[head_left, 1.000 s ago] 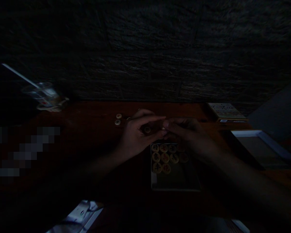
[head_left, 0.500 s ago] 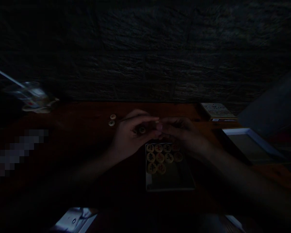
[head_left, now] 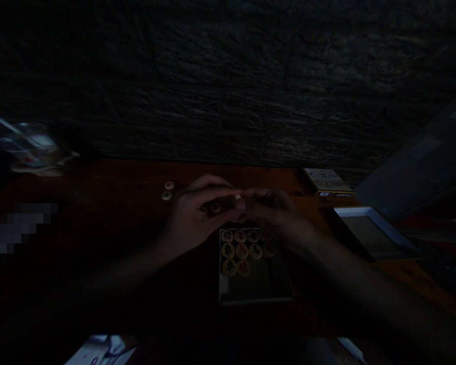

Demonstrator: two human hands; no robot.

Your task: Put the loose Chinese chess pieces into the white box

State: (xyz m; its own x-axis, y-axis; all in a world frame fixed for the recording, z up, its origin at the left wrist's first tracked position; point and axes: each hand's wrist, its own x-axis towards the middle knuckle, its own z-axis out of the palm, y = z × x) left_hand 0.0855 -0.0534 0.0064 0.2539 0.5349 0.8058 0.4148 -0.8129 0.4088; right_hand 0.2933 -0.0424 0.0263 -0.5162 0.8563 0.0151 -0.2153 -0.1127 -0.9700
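Observation:
My left hand [head_left: 195, 210] and my right hand [head_left: 283, 213] meet fingertip to fingertip above the far end of a shallow box tray [head_left: 264, 293]. Pinched between them is a small pale xiangqi piece [head_left: 238, 196], largely covered by the fingers. Rows of round xiangqi pieces [head_left: 241, 251] with black and red characters lie in the tray's far and left part. Through the curl of my left hand another xiangqi piece [head_left: 215, 208] shows; whether it rests on the table or in the palm I cannot tell. Two more xiangqi pieces [head_left: 167, 195] lie left of that hand.
Dim light covers the wooden table [head_left: 117, 177], which meets a stone wall [head_left: 213, 101]. A printed box [head_left: 329, 181] and an open box lid [head_left: 368, 230] lie at the right. At the far left stands a clear cup [head_left: 38, 144] with a straw.
The view has swung slightly right, so the table things sit further left. Both hands keep their pinch, and a little more of the pale piece shows between the fingertips.

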